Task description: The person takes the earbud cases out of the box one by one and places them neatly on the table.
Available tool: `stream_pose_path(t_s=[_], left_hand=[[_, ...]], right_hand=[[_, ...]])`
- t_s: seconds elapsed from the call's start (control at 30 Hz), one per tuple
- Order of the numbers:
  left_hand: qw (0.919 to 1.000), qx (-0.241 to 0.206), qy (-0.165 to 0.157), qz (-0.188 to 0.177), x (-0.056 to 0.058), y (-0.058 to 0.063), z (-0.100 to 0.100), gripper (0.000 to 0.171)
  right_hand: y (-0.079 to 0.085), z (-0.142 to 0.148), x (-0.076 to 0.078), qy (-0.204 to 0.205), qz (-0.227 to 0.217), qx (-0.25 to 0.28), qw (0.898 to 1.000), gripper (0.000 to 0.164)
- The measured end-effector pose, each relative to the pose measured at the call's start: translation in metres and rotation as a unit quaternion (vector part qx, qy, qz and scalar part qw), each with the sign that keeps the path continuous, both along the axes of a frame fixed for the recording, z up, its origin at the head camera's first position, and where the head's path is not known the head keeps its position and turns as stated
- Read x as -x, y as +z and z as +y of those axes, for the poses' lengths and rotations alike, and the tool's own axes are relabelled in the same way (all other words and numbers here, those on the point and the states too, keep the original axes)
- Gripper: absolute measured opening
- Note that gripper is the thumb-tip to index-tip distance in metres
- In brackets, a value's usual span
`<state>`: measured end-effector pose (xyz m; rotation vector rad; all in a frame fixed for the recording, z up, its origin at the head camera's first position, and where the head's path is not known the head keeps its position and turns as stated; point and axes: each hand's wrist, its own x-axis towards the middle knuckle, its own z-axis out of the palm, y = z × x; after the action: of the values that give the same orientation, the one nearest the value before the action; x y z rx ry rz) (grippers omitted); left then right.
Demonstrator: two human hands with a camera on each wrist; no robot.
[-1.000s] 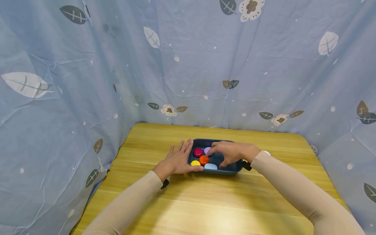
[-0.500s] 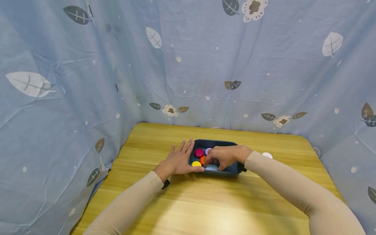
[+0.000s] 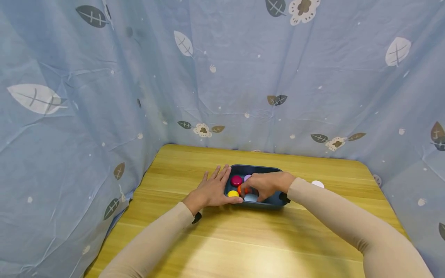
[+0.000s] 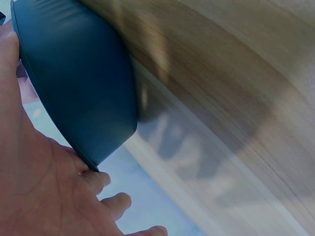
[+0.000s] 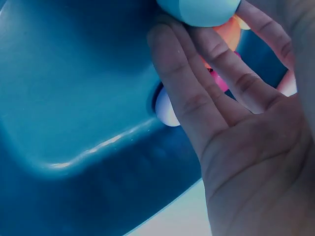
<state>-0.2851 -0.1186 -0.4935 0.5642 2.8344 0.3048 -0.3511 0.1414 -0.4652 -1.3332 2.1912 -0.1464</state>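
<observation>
A dark blue tray [image 3: 257, 205] holds several smooth, rounded pieces: a crimson piece [image 3: 236, 180], a lilac piece [image 3: 247, 177], an orange piece [image 3: 240, 189], a yellow piece [image 3: 233, 194] and a light blue piece [image 3: 251, 198]. My left hand [image 3: 212, 192] rests against the tray's left end, fingers spread and straight, thumb along the near rim. Inside the tray, my right hand [image 3: 265, 186] pinches the light blue piece between thumb and fingers. That piece [image 5: 202, 11] shows at the fingertips in the right wrist view. The right hand partly covers the orange and lilac pieces.
A white round thing [image 3: 318, 183] lies on the wooden table [image 3: 243, 239] right of the tray, partly behind the right sleeve. Blue patterned curtains [image 3: 236, 77] enclose the table at the back and both sides.
My right hand has shifted towards the near side of the tray, and its thumb and fingers have drawn together around the light blue piece. My left hand stays against the tray.
</observation>
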Motion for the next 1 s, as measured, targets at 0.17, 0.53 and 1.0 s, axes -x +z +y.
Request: stream_pose_path(t_s=[0.17,0.53,1.0], left_hand=[[1.0000,-0.002,-0.002,-0.003,0.000,-0.002,0.000,0.138],[1.0000,-0.001,0.001,-0.005,-0.002,0.001,-0.001,0.137],[1.0000,0.006,0.001,-0.002,0.000,0.002,0.001,0.138]], right_hand=[[0.001,0.006,0.000,-0.014,-0.011,0.012,1.000,0.049],[0.010,0.025,0.002,-0.081,-0.038,0.089,0.992,0.049],[0.032,0.070,-0.001,-0.144,-0.069,0.179,0.971,0.053]])
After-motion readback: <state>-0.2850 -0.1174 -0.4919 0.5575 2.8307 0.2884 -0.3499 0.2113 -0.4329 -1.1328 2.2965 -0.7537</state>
